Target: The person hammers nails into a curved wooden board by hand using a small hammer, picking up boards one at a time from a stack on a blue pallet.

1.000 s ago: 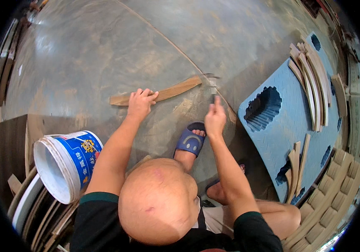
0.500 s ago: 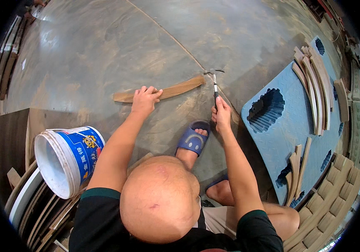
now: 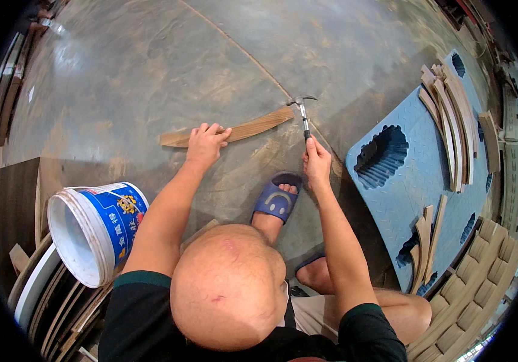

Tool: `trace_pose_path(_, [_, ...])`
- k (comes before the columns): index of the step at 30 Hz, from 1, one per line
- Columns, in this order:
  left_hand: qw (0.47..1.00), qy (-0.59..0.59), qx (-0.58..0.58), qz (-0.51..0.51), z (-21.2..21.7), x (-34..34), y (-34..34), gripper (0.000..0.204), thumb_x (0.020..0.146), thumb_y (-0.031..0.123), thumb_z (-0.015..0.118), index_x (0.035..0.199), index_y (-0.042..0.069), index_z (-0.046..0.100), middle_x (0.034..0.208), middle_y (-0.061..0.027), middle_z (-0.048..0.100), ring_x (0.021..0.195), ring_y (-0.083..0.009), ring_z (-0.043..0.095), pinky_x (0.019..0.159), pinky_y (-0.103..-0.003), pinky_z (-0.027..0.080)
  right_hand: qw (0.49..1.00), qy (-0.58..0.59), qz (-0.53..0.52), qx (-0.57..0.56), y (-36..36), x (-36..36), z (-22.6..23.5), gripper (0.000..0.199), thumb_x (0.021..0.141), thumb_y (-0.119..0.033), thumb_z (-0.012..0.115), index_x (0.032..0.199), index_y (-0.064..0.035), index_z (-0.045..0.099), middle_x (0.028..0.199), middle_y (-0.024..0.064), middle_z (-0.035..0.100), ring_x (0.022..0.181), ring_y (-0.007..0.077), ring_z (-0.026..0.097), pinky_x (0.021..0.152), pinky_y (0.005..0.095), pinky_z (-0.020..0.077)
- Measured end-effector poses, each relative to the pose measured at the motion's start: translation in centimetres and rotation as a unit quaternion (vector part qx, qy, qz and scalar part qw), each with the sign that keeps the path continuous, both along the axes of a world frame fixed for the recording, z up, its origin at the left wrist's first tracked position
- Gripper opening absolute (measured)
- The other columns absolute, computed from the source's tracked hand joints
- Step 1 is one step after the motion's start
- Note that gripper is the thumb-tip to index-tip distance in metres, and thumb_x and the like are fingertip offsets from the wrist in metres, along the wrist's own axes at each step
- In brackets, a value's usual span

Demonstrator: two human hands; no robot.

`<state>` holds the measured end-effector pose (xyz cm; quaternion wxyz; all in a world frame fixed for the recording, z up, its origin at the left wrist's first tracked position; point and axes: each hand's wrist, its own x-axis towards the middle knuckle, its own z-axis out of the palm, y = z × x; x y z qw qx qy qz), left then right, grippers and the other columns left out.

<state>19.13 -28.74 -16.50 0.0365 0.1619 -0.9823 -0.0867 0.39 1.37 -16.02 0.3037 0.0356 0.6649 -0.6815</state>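
Strip (image 3: 230,131): long, thin, curved piece of tan wood, lying flat on the grey floor (image 3: 120,78), running left to right and rising slightly toward its right end. Left hand (image 3: 204,145) presses down on its left-middle part, fingers spread over it. Hammer (image 3: 303,114): claw type, metal head, dark slim handle, held near upright. Head sits at the strip's right end, touching or just above it. Right hand (image 3: 317,163) grips the handle's lower end.
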Motion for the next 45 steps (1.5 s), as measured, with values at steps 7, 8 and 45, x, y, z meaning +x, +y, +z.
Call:
trace_pose_path(7, [0.999,-0.029,0.002,0.015,-0.2,0.6,-0.4,0.044,0.095,0.025,0.087,0.139,0.032,0.083,0.125,0.0073,0.071,0.116,-0.0225,0.062,0.103,-0.043,0.051,0.939,0.143,0.259,0.177,-2.0,4.9,3.8,0.034,0.110,-0.032,0.075,0.137,-0.0128,0.082,0.099,0.0093,0.081,0.092,0.0196,0.077,0.086,0.0370,0.0616])
trace_pose_path(8, [1.000,-0.021,0.008,0.014,-0.2,0.3,-0.2,0.044,0.095,0.025,0.087,0.139,0.032,0.083,0.125,0.0075,0.071,0.116,-0.0224,0.062,0.103,-0.043,0.051,0.924,0.246,0.241,0.166,-1.8,5.4,3.6,0.034,0.108,-0.030,0.075,0.139,-0.0167,0.082,0.100,0.0108,0.081,0.092,0.0237,0.079,0.083,0.0392,0.0623])
trace_pose_path(45, [1.000,-0.019,0.010,0.002,-0.1,-0.4,0.3,0.045,0.096,0.029,0.086,0.141,0.031,0.081,0.124,0.0070,0.070,0.116,-0.0216,0.062,0.102,-0.043,0.051,0.977,0.038,0.195,0.071,0.9,-1.6,-2.6,0.039,0.116,-0.043,0.069,0.111,-0.0072,0.084,0.066,-0.0061,0.056,0.054,0.0056,0.046,0.048,0.0302,0.0345])
